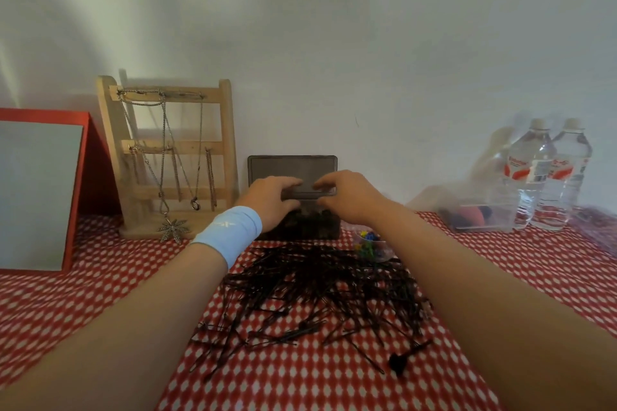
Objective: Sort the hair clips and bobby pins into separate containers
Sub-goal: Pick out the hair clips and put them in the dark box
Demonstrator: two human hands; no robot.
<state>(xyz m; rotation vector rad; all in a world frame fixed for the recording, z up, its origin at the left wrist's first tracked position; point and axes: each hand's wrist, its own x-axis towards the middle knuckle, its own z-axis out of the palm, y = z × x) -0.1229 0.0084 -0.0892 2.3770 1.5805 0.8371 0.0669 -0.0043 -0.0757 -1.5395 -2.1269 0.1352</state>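
Wiry black bobby pins, left hand, right hand gripping rectangular dark box

- Both hands meet at a dark box by the far wall, its lid standing upright. The left hand, in a pale blue wristband, and the right hand curl their fingers over its top edge.
- Black bobby pins lie heaped on the red-and-white tablecloth just near of the box.
- A small cup of coloured clips sits at the box's right.
- A wooden necklace stand is at far left, and two water bottles at far right.
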